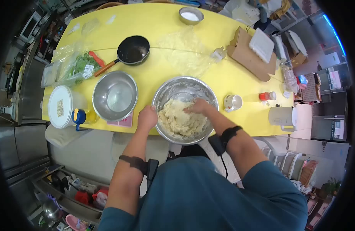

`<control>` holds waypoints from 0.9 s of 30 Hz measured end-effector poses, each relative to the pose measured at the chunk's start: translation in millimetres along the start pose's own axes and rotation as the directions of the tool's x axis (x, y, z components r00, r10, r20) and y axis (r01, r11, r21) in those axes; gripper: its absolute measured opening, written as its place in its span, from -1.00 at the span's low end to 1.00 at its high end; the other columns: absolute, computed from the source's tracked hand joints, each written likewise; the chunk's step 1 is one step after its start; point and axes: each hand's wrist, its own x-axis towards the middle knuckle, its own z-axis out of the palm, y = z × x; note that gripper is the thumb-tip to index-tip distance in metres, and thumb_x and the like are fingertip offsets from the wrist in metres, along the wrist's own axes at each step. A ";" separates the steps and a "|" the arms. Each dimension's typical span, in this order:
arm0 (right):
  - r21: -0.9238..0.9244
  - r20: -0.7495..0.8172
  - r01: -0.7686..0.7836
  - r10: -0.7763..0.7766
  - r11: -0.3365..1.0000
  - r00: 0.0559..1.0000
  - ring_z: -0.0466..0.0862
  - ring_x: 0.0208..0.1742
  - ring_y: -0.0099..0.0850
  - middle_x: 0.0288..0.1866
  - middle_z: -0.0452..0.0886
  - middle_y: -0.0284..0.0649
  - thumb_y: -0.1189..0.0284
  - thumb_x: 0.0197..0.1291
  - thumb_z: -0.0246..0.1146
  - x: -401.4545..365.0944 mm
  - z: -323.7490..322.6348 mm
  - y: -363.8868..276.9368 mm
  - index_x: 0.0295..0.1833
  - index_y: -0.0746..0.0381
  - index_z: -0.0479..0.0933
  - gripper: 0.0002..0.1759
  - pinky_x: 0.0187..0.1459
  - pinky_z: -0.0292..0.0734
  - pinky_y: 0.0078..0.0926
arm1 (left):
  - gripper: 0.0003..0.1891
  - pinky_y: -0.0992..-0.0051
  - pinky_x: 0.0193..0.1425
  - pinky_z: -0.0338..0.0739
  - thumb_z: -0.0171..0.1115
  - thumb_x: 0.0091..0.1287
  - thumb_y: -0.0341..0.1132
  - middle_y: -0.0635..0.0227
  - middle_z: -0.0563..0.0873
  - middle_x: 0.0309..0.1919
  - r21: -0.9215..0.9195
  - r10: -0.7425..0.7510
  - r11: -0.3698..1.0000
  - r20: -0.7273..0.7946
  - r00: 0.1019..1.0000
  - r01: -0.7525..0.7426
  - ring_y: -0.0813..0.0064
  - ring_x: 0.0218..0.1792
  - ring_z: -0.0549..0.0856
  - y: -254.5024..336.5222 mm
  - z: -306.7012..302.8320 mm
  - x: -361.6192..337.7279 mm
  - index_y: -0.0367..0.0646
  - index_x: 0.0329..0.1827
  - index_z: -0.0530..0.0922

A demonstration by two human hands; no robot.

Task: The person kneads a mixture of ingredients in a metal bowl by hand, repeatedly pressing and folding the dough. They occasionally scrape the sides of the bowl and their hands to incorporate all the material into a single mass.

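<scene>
Now your right hand (198,106) lies flat on the dough (179,124), whose bulk runs near-left from it. Your left hand (147,117) curls over the left rim of the bowl (185,82).

A single view is supplied, taken from a camera worn on the person's head. It faces forward and steeply down, over the person's chest and forearms, onto the yellow table (146,19). The metal bowl (173,90) sits near frame centre, close, within arm's reach. The table's far edge curves along the top. The wide lens bends straight lines and darkens the corners. Floor and shelving show at both sides.
</scene>
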 end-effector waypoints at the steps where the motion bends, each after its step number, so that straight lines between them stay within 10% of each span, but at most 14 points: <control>1: 0.039 -0.049 -0.001 0.003 0.999 0.999 0.55 0.36 0.03 0.26 0.59 0.24 -0.26 -0.16 0.49 -1.8 0.6 -7.0 0.38 0.46 0.42 0.18 0.31 0.51 -0.21 | -0.58 -0.02 0.13 0.53 -0.06 0.56 -0.11 -0.22 0.71 -0.10 0.013 0.007 1.000 -0.009 1.000 -0.007 -0.20 -0.02 0.69 -2.5 3.7 3.2 -0.35 -0.06 0.59; 5: -0.076 -0.382 0.196 -0.210 0.978 0.900 0.67 0.12 0.04 0.00 0.67 0.22 0.11 0.04 0.42 -64.9 19.6 -76.9 0.11 0.42 0.57 -0.33 0.13 0.61 -0.12 | -0.59 -0.02 0.14 0.53 -0.06 0.56 -0.13 -0.21 0.71 -0.08 -0.032 0.011 0.999 0.024 1.000 -0.010 -0.20 0.00 0.69 -11.0 8.8 3.3 -0.34 -0.03 0.60; 14: -0.491 -0.044 0.388 -0.467 0.780 0.883 0.71 0.02 -0.08 0.00 0.64 0.01 0.39 0.17 0.19 -87.2 75.4 -49.2 0.05 0.17 0.49 -0.69 -0.01 0.61 -0.11 | -0.60 -0.02 0.12 0.53 -0.07 0.57 -0.13 -0.21 0.71 -0.11 -0.082 -0.035 0.996 0.065 0.997 0.040 -0.20 -0.02 0.68 -4.5 -2.7 -3.4 -0.33 -0.06 0.58; 24: -0.560 0.230 0.405 -0.334 0.722 0.914 0.62 0.20 0.05 0.21 0.58 0.10 0.31 0.13 0.28 0.8 34.3 -61.7 0.32 0.11 0.40 -0.40 0.26 0.48 -0.11 | -0.59 -0.02 0.13 0.52 -0.09 0.58 -0.12 -0.21 0.71 -0.13 -0.105 0.009 0.994 0.053 0.999 -0.003 -0.21 -0.04 0.68 -4.0 -6.5 2.7 -0.33 -0.07 0.57; 27: -0.489 0.466 0.641 -0.444 0.592 0.766 0.58 0.24 0.09 0.27 0.54 0.13 0.23 0.16 0.31 14.8 5.9 -63.3 0.38 0.08 0.45 -0.37 0.32 0.44 -0.12 | -0.58 -0.01 0.15 0.52 -0.10 0.58 -0.11 -0.21 0.71 -0.11 -0.011 0.041 0.999 0.056 0.998 -0.041 -0.19 -0.03 0.68 -29.5 14.0 4.3 -0.33 -0.06 0.58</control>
